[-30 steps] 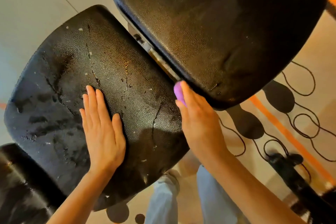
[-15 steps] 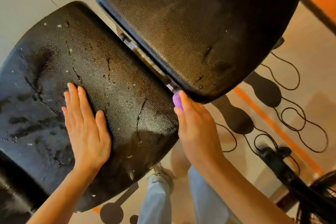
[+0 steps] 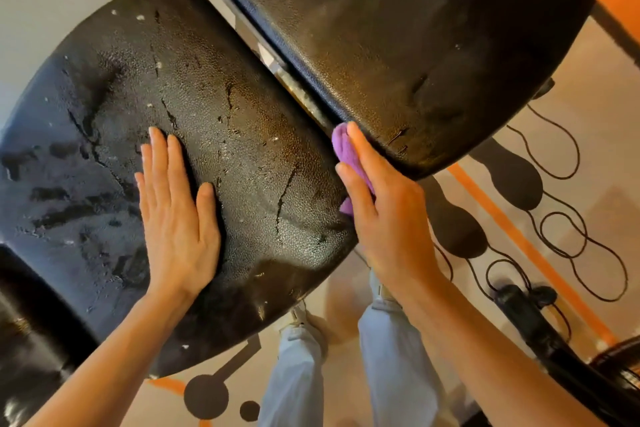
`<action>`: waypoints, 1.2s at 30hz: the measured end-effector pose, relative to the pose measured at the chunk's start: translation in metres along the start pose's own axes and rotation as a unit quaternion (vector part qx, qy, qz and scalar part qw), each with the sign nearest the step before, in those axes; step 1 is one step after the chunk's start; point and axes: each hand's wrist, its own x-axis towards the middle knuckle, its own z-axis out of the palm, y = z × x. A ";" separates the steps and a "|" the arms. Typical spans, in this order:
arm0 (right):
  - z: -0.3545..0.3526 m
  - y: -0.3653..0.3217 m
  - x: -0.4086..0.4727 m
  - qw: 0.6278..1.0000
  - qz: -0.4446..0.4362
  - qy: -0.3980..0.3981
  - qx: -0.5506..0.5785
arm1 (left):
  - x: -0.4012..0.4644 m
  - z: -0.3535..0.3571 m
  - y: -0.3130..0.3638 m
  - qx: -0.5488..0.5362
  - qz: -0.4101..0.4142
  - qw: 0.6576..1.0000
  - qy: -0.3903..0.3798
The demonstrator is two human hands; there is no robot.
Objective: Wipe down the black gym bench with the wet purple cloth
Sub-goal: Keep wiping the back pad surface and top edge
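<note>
Purple cloth (image 3: 343, 149) is bunched under my right hand (image 3: 384, 215), pushed into the gap between the two black pads of the bench (image 3: 242, 135). It touches the right edge of the near pad and sits just under the lip of the upper pad (image 3: 398, 31). Right hand's fingers are extended and close together, pressing the cloth sideways against the pad edge, not curled around it. Only a bit of cloth shows past my fingertips and below my thumb. Left hand (image 3: 176, 215) lies flat, palm down, fingers straight, on the near pad, holding nothing. Pad surface is cracked, with wet streaks left of that hand. My legs in light jeans (image 3: 294, 374) stand below on a patterned floor (image 3: 571, 149).
</note>
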 end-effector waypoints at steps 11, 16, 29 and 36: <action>0.027 0.017 -0.023 0.948 -0.120 -0.064 -0.289 | -0.022 -0.018 -0.059 0.003 -0.046 0.998 0.031; 0.051 0.002 -0.005 0.953 -0.085 -0.038 -0.288 | -0.024 -0.014 -0.061 0.018 -0.036 0.998 0.040; 0.059 -0.005 -0.079 0.926 -0.080 -0.057 -0.365 | -0.025 -0.015 -0.061 0.015 -0.033 0.998 0.047; 0.076 -0.007 -0.015 0.948 0.013 0.075 -0.308 | -0.023 -0.015 -0.062 0.016 -0.031 0.998 0.047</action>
